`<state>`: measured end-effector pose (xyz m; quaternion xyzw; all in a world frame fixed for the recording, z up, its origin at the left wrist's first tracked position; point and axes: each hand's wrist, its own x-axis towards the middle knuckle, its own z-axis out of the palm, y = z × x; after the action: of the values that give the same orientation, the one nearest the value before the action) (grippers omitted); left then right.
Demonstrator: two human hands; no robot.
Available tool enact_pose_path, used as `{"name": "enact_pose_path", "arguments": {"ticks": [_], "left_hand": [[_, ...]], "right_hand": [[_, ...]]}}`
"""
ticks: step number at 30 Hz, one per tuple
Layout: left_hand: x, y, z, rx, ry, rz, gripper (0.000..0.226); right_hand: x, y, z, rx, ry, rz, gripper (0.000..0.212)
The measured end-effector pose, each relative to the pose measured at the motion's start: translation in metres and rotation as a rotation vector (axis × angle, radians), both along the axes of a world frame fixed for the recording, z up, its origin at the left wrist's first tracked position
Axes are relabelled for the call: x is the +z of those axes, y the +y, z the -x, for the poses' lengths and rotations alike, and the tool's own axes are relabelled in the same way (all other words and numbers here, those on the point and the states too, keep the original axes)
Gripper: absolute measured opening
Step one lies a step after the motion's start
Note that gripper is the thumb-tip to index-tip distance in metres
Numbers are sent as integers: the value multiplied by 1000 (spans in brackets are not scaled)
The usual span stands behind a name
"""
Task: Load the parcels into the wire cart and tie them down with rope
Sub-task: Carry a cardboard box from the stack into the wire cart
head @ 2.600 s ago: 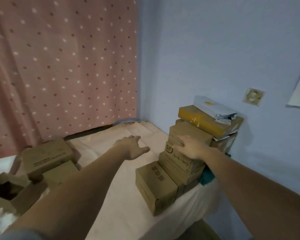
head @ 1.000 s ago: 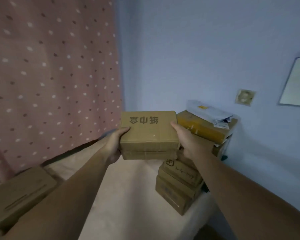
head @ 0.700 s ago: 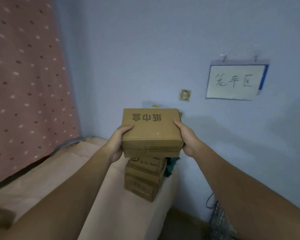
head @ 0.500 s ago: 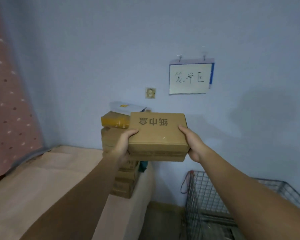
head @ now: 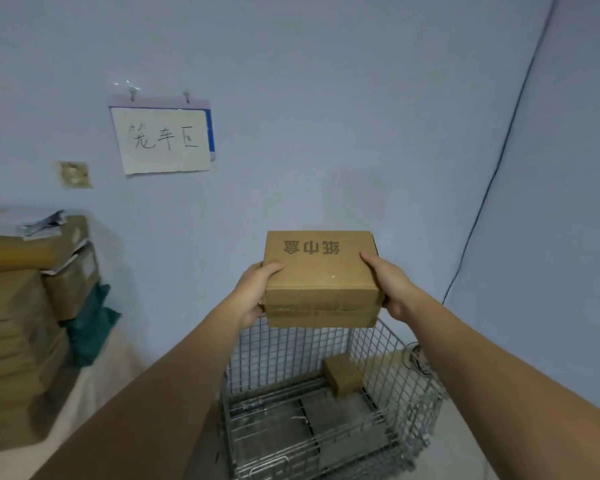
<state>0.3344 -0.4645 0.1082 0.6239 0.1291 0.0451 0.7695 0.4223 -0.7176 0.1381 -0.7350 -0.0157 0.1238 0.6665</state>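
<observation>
Pale blue walls meet in a corner, with one handwritten sign (head: 163, 138) pinned up; a plain brown cardboard parcel (head: 321, 278), printed with dark characters on its top and taped along a seam on the near face, is held in the air above the wire cart (head: 329, 403); left hand (head: 255, 292) and right hand (head: 390, 289) each grip one side of it, fingers closed on the parcel; one small brown box (head: 343, 374) lies inside the cart at its back right; stacked parcels (head: 25, 306), too blurred to count, sit at left
</observation>
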Motion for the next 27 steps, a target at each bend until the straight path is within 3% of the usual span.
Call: {"name": "enact_pose_path", "arguments": {"ticks": [2,6,13,27], "left_hand": [[-15,-31,-21,0,35,-35,65],[-40,-70,-60,62,35,-157,43],[-71,-88,-170,68,5,-409,46],[-150,-78,-368,59,113,-435,48]], "right_hand": [[-12,-32,-14,-32,18,2,41],[-42,-67,-48,-51,43,-7,46],[-94,-90,-142,-103,90,-9,55],[-186,-96,-333,-3,274,116,99]]}}
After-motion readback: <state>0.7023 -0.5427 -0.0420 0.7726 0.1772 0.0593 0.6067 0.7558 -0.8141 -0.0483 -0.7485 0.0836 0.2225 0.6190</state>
